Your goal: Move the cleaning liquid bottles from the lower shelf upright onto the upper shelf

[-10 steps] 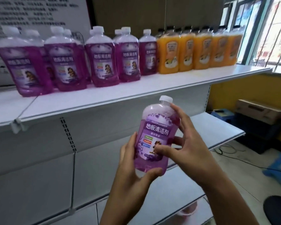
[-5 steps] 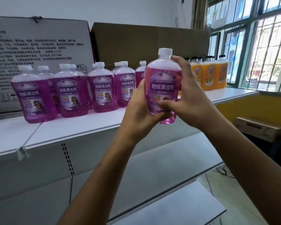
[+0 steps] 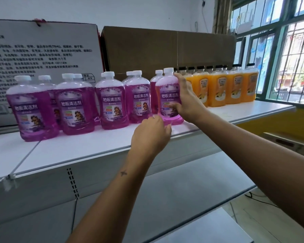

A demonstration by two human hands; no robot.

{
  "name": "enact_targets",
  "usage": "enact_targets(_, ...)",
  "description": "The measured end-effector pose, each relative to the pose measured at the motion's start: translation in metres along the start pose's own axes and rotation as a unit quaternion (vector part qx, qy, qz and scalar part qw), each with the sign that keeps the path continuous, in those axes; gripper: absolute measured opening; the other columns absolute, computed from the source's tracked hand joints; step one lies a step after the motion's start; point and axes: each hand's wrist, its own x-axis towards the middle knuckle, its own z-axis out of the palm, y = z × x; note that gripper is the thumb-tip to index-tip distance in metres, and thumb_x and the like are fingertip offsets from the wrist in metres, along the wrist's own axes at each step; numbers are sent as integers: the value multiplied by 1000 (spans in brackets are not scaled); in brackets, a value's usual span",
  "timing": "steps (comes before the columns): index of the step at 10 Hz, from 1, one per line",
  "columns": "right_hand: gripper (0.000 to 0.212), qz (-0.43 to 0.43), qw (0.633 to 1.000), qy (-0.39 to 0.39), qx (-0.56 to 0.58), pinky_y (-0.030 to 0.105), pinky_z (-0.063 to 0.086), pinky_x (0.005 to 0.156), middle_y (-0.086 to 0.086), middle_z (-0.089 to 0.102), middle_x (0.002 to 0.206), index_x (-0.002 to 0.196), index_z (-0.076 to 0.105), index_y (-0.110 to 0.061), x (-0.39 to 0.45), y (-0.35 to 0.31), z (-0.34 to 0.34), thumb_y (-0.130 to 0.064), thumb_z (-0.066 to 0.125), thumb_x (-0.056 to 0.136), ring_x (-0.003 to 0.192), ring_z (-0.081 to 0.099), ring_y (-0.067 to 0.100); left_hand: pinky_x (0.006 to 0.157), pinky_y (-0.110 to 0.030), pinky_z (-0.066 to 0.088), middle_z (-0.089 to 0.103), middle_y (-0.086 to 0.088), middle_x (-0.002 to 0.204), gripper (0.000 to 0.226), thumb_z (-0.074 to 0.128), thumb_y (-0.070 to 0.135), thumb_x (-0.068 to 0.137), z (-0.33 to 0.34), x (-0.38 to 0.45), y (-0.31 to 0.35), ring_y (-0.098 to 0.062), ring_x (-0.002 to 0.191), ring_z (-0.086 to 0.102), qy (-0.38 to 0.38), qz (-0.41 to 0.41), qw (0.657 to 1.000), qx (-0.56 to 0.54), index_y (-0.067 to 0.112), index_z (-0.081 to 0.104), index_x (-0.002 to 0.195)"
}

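On the upper shelf [image 3: 95,146], purple bottles [image 3: 111,100] crowd orange bottles [image 3: 218,85].

Bright daylight enters through the window [image 3: 286,55], blown out pale beyond its bars. The white upper shelf [image 3: 95,148] left of it is evenly lit, with faint shadows. Wide-angle bending curves the shelf edges; box print left of the window is soft.

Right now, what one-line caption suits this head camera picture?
Right hand steadies an upright purple bottle on the upper shelf beside orange bottles; left hand hovers near its base.
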Motion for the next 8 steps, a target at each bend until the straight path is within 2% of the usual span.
enact_targets(2, 95, 20, 997, -20, 65, 52, 48, 105, 13, 32, 152, 157, 5, -32, 26, 20, 21, 4, 64, 91, 136, 44, 26, 82, -42, 50, 63, -13, 110, 41, 41, 39, 98, 2, 2, 0, -29, 98, 58, -5, 9, 1000, 25, 7, 60, 116)
enact_targets(3, 96, 25, 995, -23, 89, 44, 51, 103, 11, 32, 152, 156, 4, -35, 34, 24, 32, 6, 62, 91, 135, 44, 25, 79, -42, 48, 62, -13, 107, 40, 39, 38, 98, 2, 4, -1, -29, 95, 56, -8, 5, 1000, 29, 7, 61, 112)
enact_targets(4, 94, 44, 989, -14, 138, 38, 53, 94, 9, 33, 151, 156, 5, -40, 32, 26, 37, 6, 59, 93, 134, 46, 25, 80, -43, 51, 62, -11, 104, 39, 39, 38, 98, 2, 3, -1, -28, 93, 56, -11, 3, 1000, 25, 8, 61, 108)
enact_targets(5, 93, 71, 986, -9, 151, 52, 50, 99, 10, 39, 150, 155, -1, -45, 21, 19, 36, 2, 55, 97, 134, 48, 25, 79, -41, 53, 63, -8, 101, 38, 41, 40, 98, -2, 2, 0, -25, 90, 57, -13, 4, 1000, 19, 10, 62, 106)
enact_targets(6, 89, 99, 985, -11, 139, 42, 54, 97, 4, 47, 142, 155, 2, -40, 3, 11, 32, -3, 57, 96, 126, 53, 20, 76, -40, 53, 65, -5, 99, 32, 46, 38, 96, -5, -1, -1, -22, 87, 59, 2, 12, 1000, 4, 12, 63, 103)
enact_targets(7, 55, 110, 988, 25, 107, 23, 50, 86, 0, 58, 130, 148, 35, -21, -33, 3, 15, -13, 58, 98, 116, 55, 13, 85, -40, 53, 66, -4, 112, 31, 51, 33, 98, -13, -6, 0, -20, 99, 60, 26, 23, 998, -55, 12, 62, 119)
enact_targets(8, 34, 94, 983, 68, 144, 24, 51, 96, -1, 63, 127, 133, 53, -18, -84, -2, 6, -13, 57, 100, 113, 59, 10, 90, -29, 52, 68, -3, 117, 29, 58, 23, 98, -16, -28, 11, -13, 102, 60, 112, 45, 972, -202, 12, 62, 125)
